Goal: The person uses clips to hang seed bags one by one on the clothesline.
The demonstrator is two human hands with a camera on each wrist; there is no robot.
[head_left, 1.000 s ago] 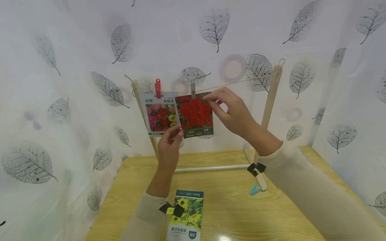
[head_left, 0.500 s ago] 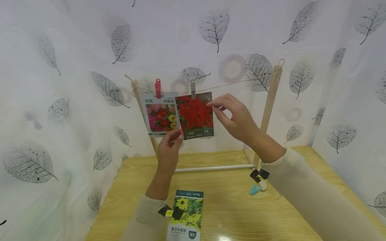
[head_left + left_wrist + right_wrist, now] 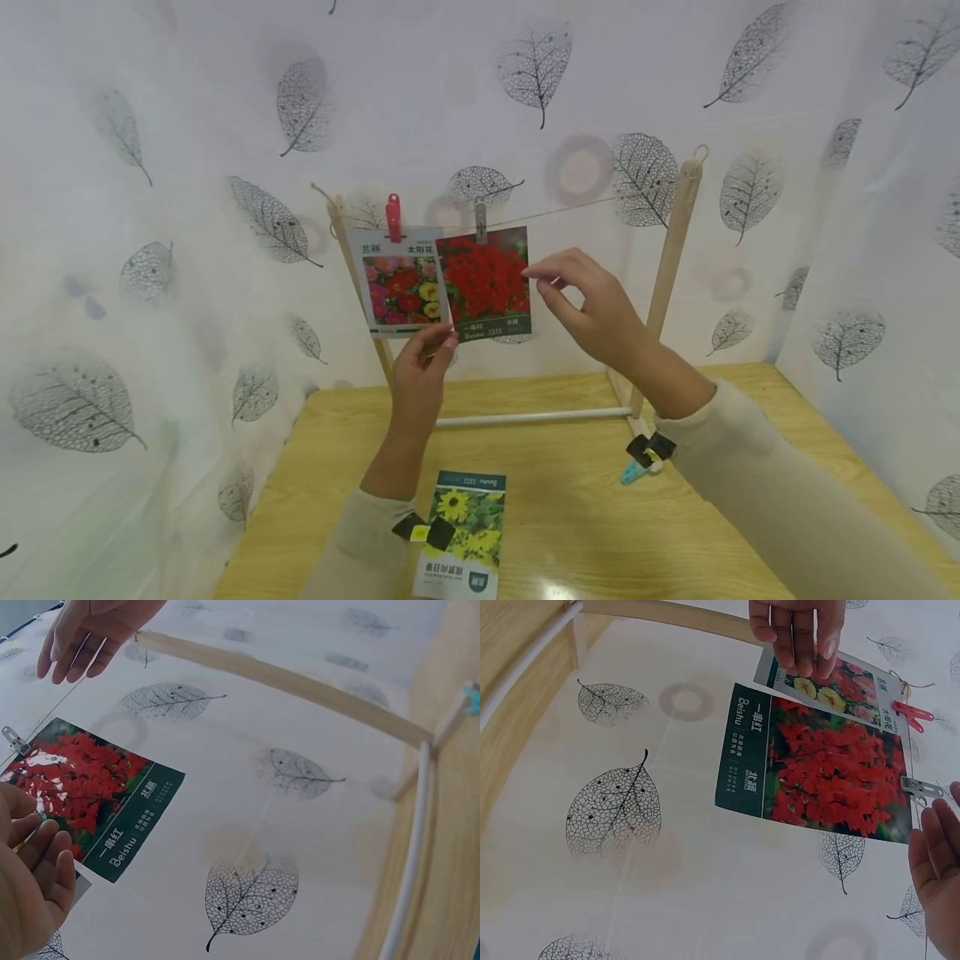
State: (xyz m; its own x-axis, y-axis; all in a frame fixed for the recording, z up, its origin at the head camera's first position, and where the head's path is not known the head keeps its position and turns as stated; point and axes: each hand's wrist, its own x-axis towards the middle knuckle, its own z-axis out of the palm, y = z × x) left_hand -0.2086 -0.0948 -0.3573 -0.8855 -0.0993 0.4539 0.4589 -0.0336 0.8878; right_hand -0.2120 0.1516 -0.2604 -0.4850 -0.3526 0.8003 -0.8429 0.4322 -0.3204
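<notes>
A seed packet with red flowers (image 3: 487, 279) hangs from a string, held by a grey clip (image 3: 481, 223). To its left hangs a second packet with pink, red and yellow flowers (image 3: 401, 292), under a red clip (image 3: 393, 218). My left hand (image 3: 422, 367) has its loosely bent fingertips at the red-flower packet's lower left corner; in the right wrist view they overlap the second packet, short of the red one's edge. My right hand (image 3: 592, 304) is at the red-flower packet's right edge, its fingers relaxed and bent.
The string (image 3: 577, 207) runs between two wooden posts (image 3: 675, 242), joined low by a white rod (image 3: 536, 417). On the wooden table (image 3: 570, 517) lie a yellow-flower packet (image 3: 468, 533) and a blue clip (image 3: 633, 473), partly covered by my right wrist strap.
My right hand has moved down and slightly right, from the red-flower packet's upper right corner to beside its right edge. My left hand and the hanging packets have barely moved.
</notes>
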